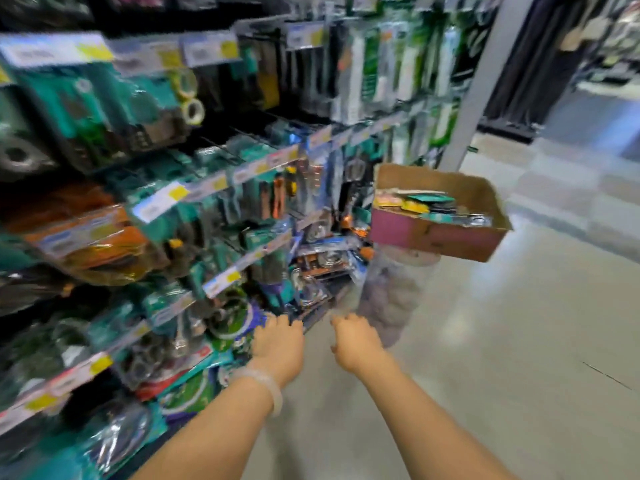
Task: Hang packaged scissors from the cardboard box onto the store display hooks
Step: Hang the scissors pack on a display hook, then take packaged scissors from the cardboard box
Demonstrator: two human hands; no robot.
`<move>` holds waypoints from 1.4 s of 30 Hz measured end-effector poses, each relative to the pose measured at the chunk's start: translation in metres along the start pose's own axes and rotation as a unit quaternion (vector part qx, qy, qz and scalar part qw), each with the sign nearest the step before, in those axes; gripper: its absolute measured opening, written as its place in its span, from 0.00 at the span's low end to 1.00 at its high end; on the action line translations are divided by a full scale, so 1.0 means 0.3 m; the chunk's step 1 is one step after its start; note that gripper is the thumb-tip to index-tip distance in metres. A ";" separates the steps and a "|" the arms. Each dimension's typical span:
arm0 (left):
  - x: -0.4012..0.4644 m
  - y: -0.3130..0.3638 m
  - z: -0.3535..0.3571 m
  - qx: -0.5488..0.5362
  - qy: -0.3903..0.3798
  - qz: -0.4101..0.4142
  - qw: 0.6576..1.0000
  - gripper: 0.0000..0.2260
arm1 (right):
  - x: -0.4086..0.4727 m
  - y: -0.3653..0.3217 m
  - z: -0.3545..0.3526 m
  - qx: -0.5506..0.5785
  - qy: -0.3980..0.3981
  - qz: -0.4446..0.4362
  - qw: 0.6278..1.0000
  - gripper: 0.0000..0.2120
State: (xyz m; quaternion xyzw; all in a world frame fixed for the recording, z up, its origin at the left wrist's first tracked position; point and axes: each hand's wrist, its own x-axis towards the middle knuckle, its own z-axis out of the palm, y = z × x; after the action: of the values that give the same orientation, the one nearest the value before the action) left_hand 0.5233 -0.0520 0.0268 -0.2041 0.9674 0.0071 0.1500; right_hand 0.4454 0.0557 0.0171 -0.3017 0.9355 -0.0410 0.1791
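The whole frame is motion-blurred. A cardboard box (433, 237) with a pinkish front sits raised at the right end of the shelving and holds several flat packaged items (429, 206). Both my arms reach forward and down toward the lower display. My left hand (278, 342), with a pale bracelet on its wrist, is at the edge of the hanging packages (311, 292) near the floor. My right hand (355, 341) hovers beside it over the floor. On both hands the fingers are loosely curled, and I see nothing held in either.
Rows of hooks with packaged tools and price tags (221, 282) fill the shelving on the left. A translucent plastic object (391, 299) stands under the box. A grey upright post (478, 81) ends the shelving. Pale floor (485, 341) stretches to the right.
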 end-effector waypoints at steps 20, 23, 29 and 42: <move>0.682 0.503 -0.154 -0.004 -0.025 0.133 0.991 0.19 | 0.442 0.664 -0.203 0.088 -0.003 0.150 0.985 0.22; 0.832 0.553 -0.240 -0.029 0.016 0.143 0.989 0.18 | 0.573 0.720 -0.307 0.093 0.033 0.142 0.985 0.21; 1.071 0.666 -0.400 -0.069 0.083 0.165 0.980 0.16 | 0.790 0.801 -0.496 0.120 0.115 0.111 0.980 0.17; 1.360 0.787 -0.433 -0.108 0.009 0.079 0.991 0.17 | 1.143 1.136 -0.566 0.122 0.084 0.098 0.984 0.19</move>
State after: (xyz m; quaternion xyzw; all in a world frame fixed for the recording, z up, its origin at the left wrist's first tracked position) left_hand 0.0365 -0.0055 0.0200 -0.1423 0.9752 0.1216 0.1178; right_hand -0.0616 0.1295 0.0059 -0.1797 0.9603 -0.1622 0.1388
